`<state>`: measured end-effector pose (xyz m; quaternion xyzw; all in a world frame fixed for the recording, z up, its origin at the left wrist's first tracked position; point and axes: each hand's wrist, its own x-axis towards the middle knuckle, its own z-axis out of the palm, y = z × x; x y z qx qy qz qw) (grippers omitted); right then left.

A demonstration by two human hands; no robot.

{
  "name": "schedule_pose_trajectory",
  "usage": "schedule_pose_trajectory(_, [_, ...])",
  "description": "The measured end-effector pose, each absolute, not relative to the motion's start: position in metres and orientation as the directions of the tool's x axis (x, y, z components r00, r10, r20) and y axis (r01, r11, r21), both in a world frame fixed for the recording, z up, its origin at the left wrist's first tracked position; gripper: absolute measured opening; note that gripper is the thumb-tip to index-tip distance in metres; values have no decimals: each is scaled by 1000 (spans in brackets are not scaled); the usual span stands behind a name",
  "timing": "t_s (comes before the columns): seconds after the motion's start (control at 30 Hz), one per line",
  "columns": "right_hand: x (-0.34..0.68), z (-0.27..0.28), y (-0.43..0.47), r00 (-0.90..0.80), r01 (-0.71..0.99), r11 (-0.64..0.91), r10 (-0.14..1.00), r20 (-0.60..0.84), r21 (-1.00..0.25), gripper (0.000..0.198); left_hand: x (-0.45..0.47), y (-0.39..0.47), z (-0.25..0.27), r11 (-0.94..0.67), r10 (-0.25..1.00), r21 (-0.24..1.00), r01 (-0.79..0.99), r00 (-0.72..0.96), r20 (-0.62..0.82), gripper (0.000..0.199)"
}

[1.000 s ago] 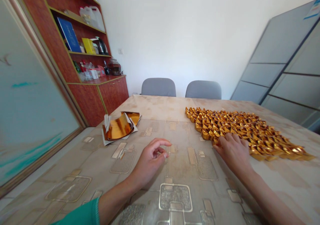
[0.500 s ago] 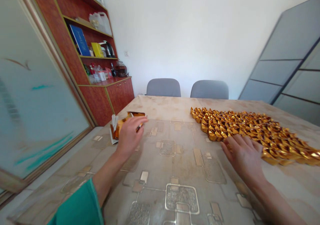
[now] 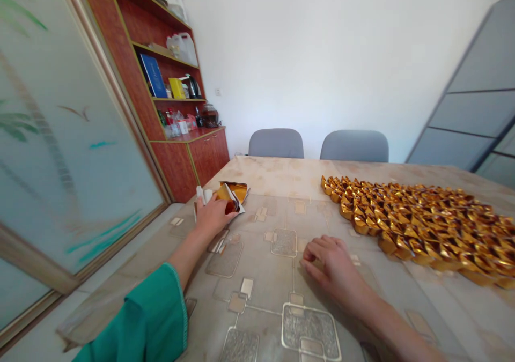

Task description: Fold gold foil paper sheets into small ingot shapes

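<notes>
My right hand (image 3: pixel 328 263), nearest me, curls loosely above the patterned beige counter (image 3: pixel 263 271); I can't tell whether it holds anything. At its two o'clock sit tight rows of shiny, boat-shaped gold foil pieces (image 3: pixel 418 217). Farther, at my eleven o'clock, my left hand (image 3: pixel 212 215) lies over curled gold foil sheets (image 3: pixel 239 191) with white paper, its grip unclear.

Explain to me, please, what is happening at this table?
A person is working here with bare hands. The left hand is at the pile of gold sheets; its exact grip is hard to see. The right hand has curled fingers, with nothing visibly held, apart from the many folded gold pieces standing close together on the right of the table.
</notes>
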<state>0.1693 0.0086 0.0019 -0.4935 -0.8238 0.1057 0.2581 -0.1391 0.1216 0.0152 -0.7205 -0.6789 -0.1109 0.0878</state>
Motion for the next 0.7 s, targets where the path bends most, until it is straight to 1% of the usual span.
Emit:
schedule_pose_trajectory(0.07, [169,0,11,-407,735,498,867,288,-460,17,-139,119,16,-64,962,9,998,60,265,23])
schedule_pose_trajectory(0.13, [173,-2,11,-408,728,484,875,261,-486,18,-140,116,17,-62,963,2,998,59,264,25])
schedule_pose_trajectory(0.23, [182,-3,10,-349,722,425,905,243,-546,20,-141,115,20,-35,959,3,999,33,281,33])
schedule_pose_trajectory(0.37, [188,-2,9,-265,690,361,933,245,-627,20,-145,116,26,21,951,34,999,-30,308,33])
schedule_pose_trajectory(0.43, [188,-3,9,-244,683,347,938,247,-643,21,-148,116,28,20,953,52,998,-35,300,33])
schedule_pose_trajectory(0.57, [188,-4,10,-234,677,330,944,234,-658,22,-154,114,29,-28,970,73,997,9,244,26])
schedule_pose_trajectory(0.7, [188,-3,9,-226,680,333,943,246,-653,23,-161,111,35,-1,964,98,995,-26,266,24])
